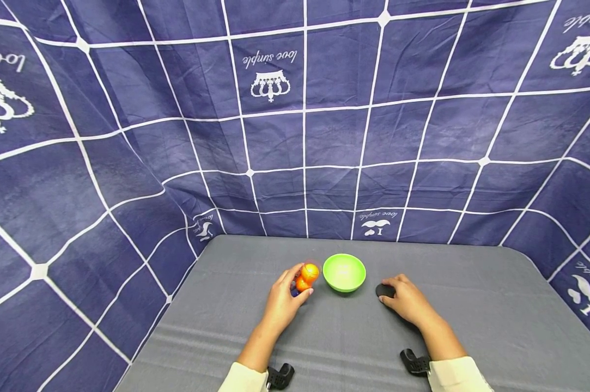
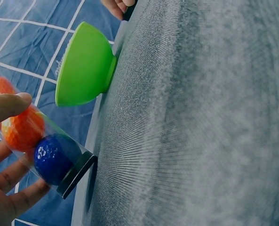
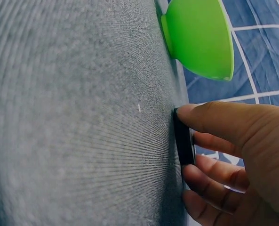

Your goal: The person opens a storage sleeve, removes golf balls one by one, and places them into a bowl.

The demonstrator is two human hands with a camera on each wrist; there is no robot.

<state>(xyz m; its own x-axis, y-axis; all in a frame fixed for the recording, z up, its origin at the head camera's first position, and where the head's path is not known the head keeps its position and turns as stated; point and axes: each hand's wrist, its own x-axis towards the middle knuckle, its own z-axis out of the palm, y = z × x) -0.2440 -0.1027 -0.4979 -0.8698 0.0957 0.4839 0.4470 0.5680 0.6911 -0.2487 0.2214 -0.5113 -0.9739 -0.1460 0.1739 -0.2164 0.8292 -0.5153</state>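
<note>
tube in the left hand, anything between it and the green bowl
Nothing visible stands between the tube and the bowl; the black disc in the right hand is on the bowl's other side.

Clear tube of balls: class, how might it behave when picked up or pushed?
The clear tube is probably stiff: its wall looks straight in the left hand. Its smooth, shiny surface could slip. Narrow and rounded, it might tip when standing, or roll on its side.

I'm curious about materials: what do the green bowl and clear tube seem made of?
The green bowl looks like plastic, perhaps silicone: smooth, evenly coloured, softly glossy. The clear tube seems plastic, though possibly glass: its glossy wall shows balls inside.
</note>
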